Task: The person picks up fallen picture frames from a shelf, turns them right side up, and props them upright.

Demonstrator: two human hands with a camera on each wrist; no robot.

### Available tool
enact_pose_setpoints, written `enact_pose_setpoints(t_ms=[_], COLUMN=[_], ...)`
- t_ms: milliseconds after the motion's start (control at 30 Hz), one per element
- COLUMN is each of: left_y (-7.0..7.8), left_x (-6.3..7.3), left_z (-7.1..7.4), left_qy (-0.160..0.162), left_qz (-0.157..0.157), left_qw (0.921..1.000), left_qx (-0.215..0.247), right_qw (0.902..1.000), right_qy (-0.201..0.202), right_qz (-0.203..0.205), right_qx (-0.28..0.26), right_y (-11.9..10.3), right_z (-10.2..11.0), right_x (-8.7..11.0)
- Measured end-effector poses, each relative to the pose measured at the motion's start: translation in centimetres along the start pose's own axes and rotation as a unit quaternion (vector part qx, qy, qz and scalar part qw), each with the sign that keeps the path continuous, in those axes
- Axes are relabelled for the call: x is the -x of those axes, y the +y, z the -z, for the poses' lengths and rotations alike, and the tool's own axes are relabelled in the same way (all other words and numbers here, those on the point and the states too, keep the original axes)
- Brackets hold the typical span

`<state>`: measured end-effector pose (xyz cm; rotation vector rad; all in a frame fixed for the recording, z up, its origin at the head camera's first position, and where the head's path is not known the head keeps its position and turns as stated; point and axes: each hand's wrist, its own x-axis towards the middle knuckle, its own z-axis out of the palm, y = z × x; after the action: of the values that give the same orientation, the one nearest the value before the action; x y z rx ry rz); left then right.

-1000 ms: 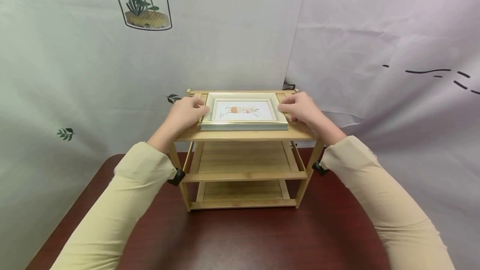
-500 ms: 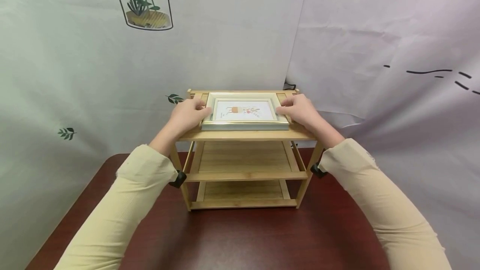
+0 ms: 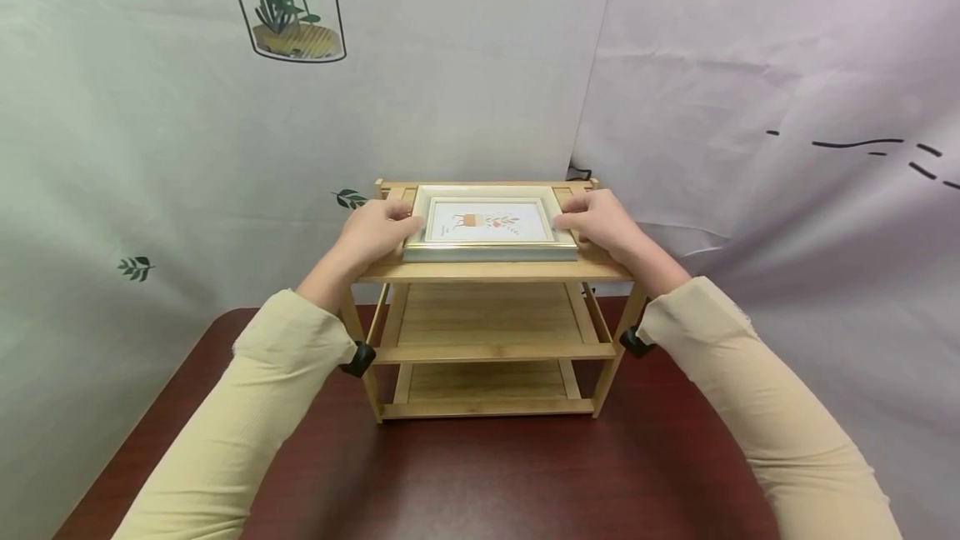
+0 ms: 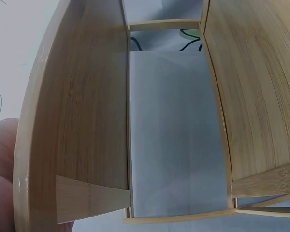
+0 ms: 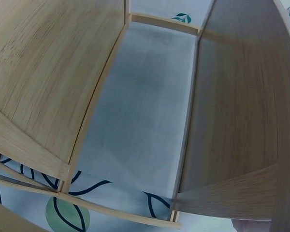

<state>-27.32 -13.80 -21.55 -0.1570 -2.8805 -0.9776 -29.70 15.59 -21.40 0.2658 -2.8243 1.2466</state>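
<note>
A pale gold picture frame lies flat on the top shelf of a three-tier wooden rack, its floral picture facing up. My left hand holds the frame's left edge, with the thumb near the front and the fingers curled at the side. On the opposite edge, my right hand grips the frame in the same way. In the left wrist view, part of the left hand shows beyond the shelf's edge; the frame is hidden there. The right wrist view mostly shows the rack from between its shelves.
Below the top are a middle shelf and a bottom shelf. The rack stands on a dark red table. Behind it hangs a white printed cloth. Black straps sit at both wrists.
Both hands have drawn slightly inward onto the frame's edges since a second ago. In the last half second almost nothing has moved, and the frame stays on the top shelf.
</note>
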Motion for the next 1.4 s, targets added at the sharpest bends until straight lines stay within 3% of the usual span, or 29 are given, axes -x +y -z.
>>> enact_pose_setpoints(t_ms=[433,733,1033,1233,1400], left_y=[0.16,0.21,-0.11,0.04,-0.09], left_x=[0.36,0.95,0.54,0.73,0.6], left_z=[0.21,0.29,0.12,0.02,-0.17], left_qy=[-0.02,-0.017,-0.02,-0.007,0.009], left_qz=[0.025,0.008,0.025,0.01,0.001], left_qw=[0.9985,0.9972,0.9901,0.9845,0.9788], left_qx=[0.045,0.073,0.137,0.175,0.205], right_qw=[0.9991,0.9987,0.9976,0.9933,0.991], right_qy=[-0.018,-0.02,-0.025,-0.021,-0.012], right_qz=[-0.009,-0.003,0.004,0.008,0.04], right_qx=[-0.037,-0.047,-0.065,-0.114,-0.127], right_y=[0.05,0.27,-0.07,-0.18,0.05], right_z=[0.15,0.06,0.25,0.15,0.09], right_x=[0.07,0.0,0.17,0.15,0.13])
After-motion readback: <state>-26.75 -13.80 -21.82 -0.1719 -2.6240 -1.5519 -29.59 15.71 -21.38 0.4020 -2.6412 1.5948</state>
